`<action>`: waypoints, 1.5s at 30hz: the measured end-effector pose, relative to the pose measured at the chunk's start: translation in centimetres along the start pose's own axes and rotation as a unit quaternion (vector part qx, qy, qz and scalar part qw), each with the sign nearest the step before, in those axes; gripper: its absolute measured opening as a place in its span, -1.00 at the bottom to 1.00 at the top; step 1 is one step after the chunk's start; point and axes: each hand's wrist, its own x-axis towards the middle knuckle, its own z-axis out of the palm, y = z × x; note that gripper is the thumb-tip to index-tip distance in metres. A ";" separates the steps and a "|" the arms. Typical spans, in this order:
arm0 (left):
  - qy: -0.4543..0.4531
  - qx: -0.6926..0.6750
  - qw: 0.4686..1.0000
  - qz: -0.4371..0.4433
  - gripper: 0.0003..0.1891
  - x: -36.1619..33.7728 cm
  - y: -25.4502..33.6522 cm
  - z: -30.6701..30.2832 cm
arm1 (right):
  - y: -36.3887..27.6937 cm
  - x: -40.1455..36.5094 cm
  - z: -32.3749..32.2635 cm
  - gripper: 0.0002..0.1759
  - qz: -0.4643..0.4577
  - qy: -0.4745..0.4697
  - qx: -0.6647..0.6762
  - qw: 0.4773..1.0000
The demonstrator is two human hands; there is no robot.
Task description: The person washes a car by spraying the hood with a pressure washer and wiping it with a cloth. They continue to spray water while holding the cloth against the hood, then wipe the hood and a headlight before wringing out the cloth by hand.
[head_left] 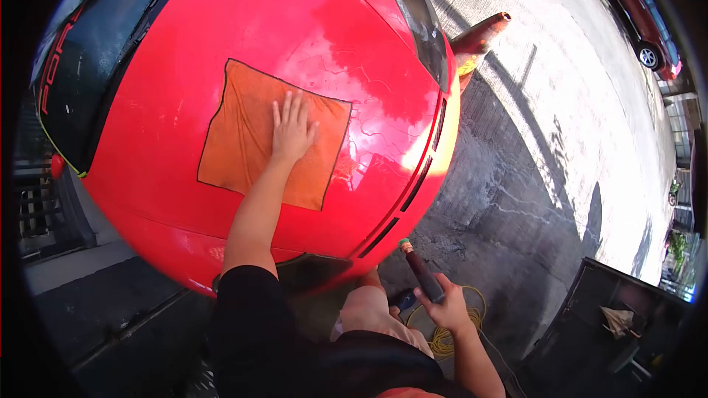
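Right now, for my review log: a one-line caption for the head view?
Left hand presses an orange cloth flat on a wet red car hood; right hand grips a hose nozzle.

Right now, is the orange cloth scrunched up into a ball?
No, the orange cloth lies spread flat on the red car, with the left hand resting open on top of it.
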 end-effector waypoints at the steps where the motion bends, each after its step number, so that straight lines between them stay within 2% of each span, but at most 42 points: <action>1: -0.058 -0.032 0.995 0.080 -0.16 -2.9 2.3 0.9 | -1.5 0.3 -0.3 -0.48 0.016 0.001 0.010 1.000; 2: -0.120 -0.066 0.978 0.157 -0.16 -4.9 4.3 1.5 | -3.3 0.5 -0.7 -0.46 0.035 -0.001 0.017 0.999; 3: -0.114 -0.077 0.979 0.150 -0.16 -5.3 5.9 2.3 | -4.3 0.8 -1.0 -0.44 0.052 -0.008 0.023 0.998; 6: -0.083 -0.109 0.986 0.091 -0.16 -6.2 7.5 2.3 | -5.5 2.0 -1.4 -0.35 -0.001 -0.095 0.170 0.981; 8: -0.051 -0.145 0.988 0.021 -0.16 -7.2 6.5 0.8 | -8.0 2.3 -1.7 -0.27 -0.106 -0.128 0.154 0.974; 10: 0.059 -0.124 0.979 -0.151 -0.18 -9.7 2.6 -0.4 | -11.8 1.6 -2.4 -0.16 -0.157 -0.194 0.143 0.958; 11: 0.115 -0.108 0.960 -0.229 -0.19 -11.3 0.2 -1.0 | -13.8 1.4 -2.7 -0.15 -0.151 -0.226 0.104 0.957; 13: 0.149 -0.083 0.886 -0.432 -0.05 -15.1 -6.0 -0.8 | -16.9 1.5 -2.6 -0.14 -0.139 -0.273 0.029 0.951; 16: -0.003 -0.101 0.830 -0.549 0.14 -20.1 -11.1 -4.4 | -18.3 2.4 0.2 -0.15 -0.293 -0.213 -0.019 0.932; 19: -0.157 -0.050 0.850 -0.501 0.32 -21.7 -11.9 -9.8 | -22.2 2.2 2.0 -0.16 -0.248 -0.219 -0.081 0.940; 22: -0.060 -0.064 0.789 -0.608 0.22 -23.0 -12.4 -7.5 | -24.9 2.1 4.0 -0.21 -0.267 -0.199 -0.117 0.936; 24: 0.046 -0.058 0.810 -0.582 0.09 -25.4 -10.7 -2.9 | -26.5 2.0 5.0 -0.24 -0.275 -0.197 -0.147 0.930; 26: 0.078 -0.115 0.873 -0.467 -0.03 -26.8 -5.1 -2.1 | -27.7 2.1 6.2 -0.25 -0.319 -0.189 -0.154 0.916; 28: 0.039 -0.183 0.928 -0.322 -0.08 -27.3 -0.9 -2.0 | -29.1 1.9 7.4 -0.27 -0.348 -0.183 -0.169 0.904; 32: -0.025 -0.194 0.935 -0.295 -0.04 -25.7 2.9 -2.2 | -31.9 1.7 9.7 -0.31 -0.381 -0.169 -0.204 0.886; 37: -0.071 -0.176 0.932 -0.308 0.02 -25.3 3.1 -2.0 | -33.4 2.3 12.4 -0.32 -0.432 -0.154 -0.173 0.872; 38: -0.117 -0.185 0.930 -0.297 0.05 -25.5 2.7 -2.5 | -33.6 2.2 12.8 -0.33 -0.428 -0.162 -0.185 0.869; 41: -0.107 -0.123 0.946 -0.281 0.05 -26.1 2.5 -1.6 | -34.2 2.2 14.2 -0.36 -0.416 -0.157 -0.182 0.877; 45: -0.119 -0.169 0.934 -0.292 0.05 -25.5 2.0 -3.6 | -34.8 3.2 14.7 -0.39 -0.416 -0.138 -0.189 0.879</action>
